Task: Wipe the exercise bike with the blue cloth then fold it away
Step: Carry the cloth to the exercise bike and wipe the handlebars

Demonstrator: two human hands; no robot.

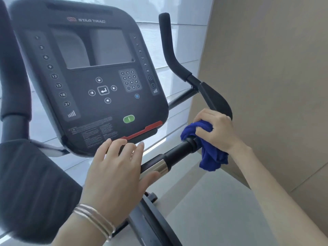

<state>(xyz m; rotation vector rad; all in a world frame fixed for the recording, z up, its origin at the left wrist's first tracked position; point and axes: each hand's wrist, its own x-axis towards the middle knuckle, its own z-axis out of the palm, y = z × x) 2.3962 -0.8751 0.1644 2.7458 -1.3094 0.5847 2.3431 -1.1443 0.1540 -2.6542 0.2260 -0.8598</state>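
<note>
Seen from the head camera, a person leans over an exercise bike (pixel 154 221), the right hand (pixel 214 128) working a blue cloth (pixel 209 150) against the right handlebar (pixel 177 152) beside a beige wall (pixel 266 68). The left hand (pixel 115 167), with silver bangles (pixel 95 219) at the wrist, lies flat with its fingers straight and slightly spread. Its fingertips rest at the lower edge of the console (pixel 88 77), and its thumb lies against the handlebar's chrome sleeve (pixel 158 168). The likeliest slip from here comes from that steadying hand: its fingertips sit just below the red strip (pixel 142 133) and near the green button (pixel 129 119), so a shift of weight forward could press a control. A second risk lies in the cloth itself, since only its bunched upper part meets the bar. A loose tail hangs below, so the wad could slide off the round tube or leave the underside unwiped if the grip eases. The cloth sits wadded under the right hand's curled fingers and palm, where the black tube meets the padded armrest (pixel 218 102). Blue folds bulge out to the left of the knuckles and the tail drops beneath the wrist. Whether the fingers close fully round the bar cannot be told, as the cloth hides their tips.
</note>
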